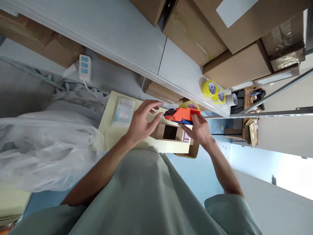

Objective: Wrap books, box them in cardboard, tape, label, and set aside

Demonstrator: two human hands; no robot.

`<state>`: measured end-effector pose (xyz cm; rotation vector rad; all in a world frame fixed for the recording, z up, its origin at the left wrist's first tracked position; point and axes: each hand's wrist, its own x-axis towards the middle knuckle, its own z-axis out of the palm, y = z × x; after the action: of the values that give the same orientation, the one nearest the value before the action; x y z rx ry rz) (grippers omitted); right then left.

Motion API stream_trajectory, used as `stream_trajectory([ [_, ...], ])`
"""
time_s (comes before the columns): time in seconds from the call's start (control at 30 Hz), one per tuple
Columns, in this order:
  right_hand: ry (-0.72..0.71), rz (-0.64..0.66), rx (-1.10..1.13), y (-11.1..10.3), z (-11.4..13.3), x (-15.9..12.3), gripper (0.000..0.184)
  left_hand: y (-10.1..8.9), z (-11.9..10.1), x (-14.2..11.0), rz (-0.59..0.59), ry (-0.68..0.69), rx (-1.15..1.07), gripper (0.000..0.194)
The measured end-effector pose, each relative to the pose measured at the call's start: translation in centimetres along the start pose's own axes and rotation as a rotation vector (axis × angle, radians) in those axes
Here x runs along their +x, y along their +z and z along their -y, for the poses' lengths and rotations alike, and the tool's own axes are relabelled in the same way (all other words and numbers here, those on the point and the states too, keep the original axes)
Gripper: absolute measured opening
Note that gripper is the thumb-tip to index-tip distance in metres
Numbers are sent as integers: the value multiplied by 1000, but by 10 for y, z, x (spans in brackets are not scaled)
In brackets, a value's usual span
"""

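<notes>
My right hand [199,129] grips an orange and blue tape dispenser [182,115], whose dark end points left. Right behind it shows a yellow tape roll [190,105]; I cannot tell whether it is mounted on the dispenser. My left hand [144,119] is open, thumb and fingers apart, with the thumb tip close to the dispenser's dark end. Below the dispenser, a small open cardboard box [160,131] lies on the pale yellow tabletop [146,143]. Left of my left hand is a flat, clear-wrapped packet [123,111] on the same top.
Yellow tape rolls [209,88] and a white roll [231,100] stand on the grey shelf [137,42]. Large cardboard boxes [237,65] are stacked behind them. A white power strip [85,68] hangs at left, above bunched clear plastic sheeting [49,147].
</notes>
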<state>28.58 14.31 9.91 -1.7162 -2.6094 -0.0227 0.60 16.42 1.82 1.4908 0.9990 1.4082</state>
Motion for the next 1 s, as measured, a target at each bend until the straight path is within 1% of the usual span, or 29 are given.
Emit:
stream_trajectory([
  [0.13, 15, 30, 31, -16, 14, -12, 59, -15, -4, -8, 120, 22, -63, 31],
  [0.2, 2, 50, 32, -24, 20, -15, 56, -19, -6, -12, 151, 60, -85, 29],
  [0.3, -12, 68, 19, -31, 28, -19, 54, -21, -10, -18, 130, 116, -57, 26],
  [0.37, -5, 85, 8, -35, 34, -21, 52, -20, -10, -22, 117, 119, -12, 25],
  [0.5, -19, 94, 0, -37, 40, -24, 46, -18, -6, -31, 96, 137, 17, 20],
  [0.6, -41, 99, -8, -37, 41, -26, 44, -17, -2, -38, 70, 151, 22, 18],
  [0.73, -51, 147, -3, -33, 39, -30, 45, -13, 0, -49, 62, 102, 28, 22],
  [0.83, -70, 182, 27, -31, 40, -32, 48, -13, -2, -55, 86, 63, -20, 24],
  [0.9, -60, 219, 40, -32, 43, -33, 50, -17, -5, -58, 124, 9, -87, 25],
  [1.0, -22, 313, 57, -39, 50, -33, 56, -27, -5, -59, 219, -114, -205, 30],
])
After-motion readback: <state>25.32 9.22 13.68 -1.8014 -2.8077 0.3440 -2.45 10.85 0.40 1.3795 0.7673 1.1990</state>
